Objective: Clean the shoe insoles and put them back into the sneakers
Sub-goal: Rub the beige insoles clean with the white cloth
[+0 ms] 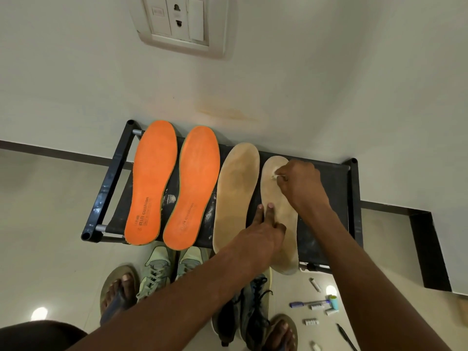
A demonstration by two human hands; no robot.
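Observation:
Two orange insoles [154, 183] [193, 188] and two tan insoles [236, 193] [278, 219] lie side by side on a black rack [329, 224] against the wall. My left hand [263, 229] presses two fingers flat on the rightmost tan insole at its middle. My right hand [301, 183] pinches a small white wad [274, 174] against the toe end of that same insole. Pale green sneakers [162, 269] stand on the floor under the rack's front edge. Dark sneakers [250, 307] sit beside them, partly hidden by my left arm.
My feet in sandals [119, 292] [281, 333] stand at either side of the shoes. Small items lie on the floor at the right: a blue pen [304, 304], a teal tube [334, 301], white caps, a black pen [345, 336]. A wall socket [179, 21] is above.

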